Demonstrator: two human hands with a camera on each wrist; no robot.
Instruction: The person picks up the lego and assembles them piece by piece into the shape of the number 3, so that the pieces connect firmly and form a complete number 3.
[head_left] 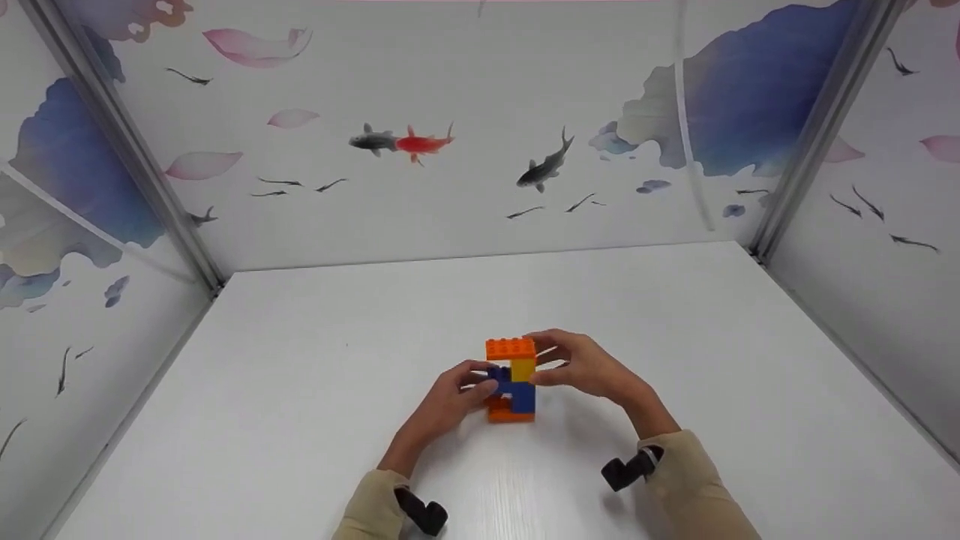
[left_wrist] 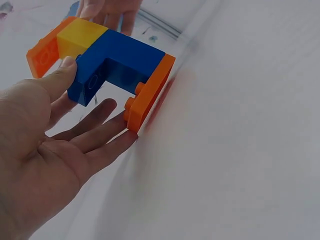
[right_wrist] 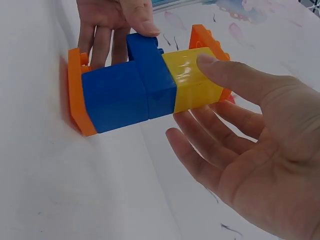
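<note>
A small tower of toy building bricks stands upright on the table. Its base is an orange plate [head_left: 511, 418]. On that sits a blue block [head_left: 523, 398], with a second blue brick [right_wrist: 156, 82] above it jutting left. Higher up come a yellow brick [head_left: 523, 370] and, on top, another orange plate [head_left: 510, 348] with studs. My left hand [head_left: 450, 397] pinches the jutting end of the upper blue brick between thumb and fingers. From the right side, my right hand [head_left: 592, 367] grips the yellow brick, its thumb lying on the near face.
The white tabletop [head_left: 315, 337] spreads around the tower. White walls [head_left: 465, 217] painted with fish, petals and blue leaves enclose it at the back and sides. Metal corner posts [head_left: 825, 127] rise at both back corners. Each sleeve carries a black wrist camera [head_left: 630, 469].
</note>
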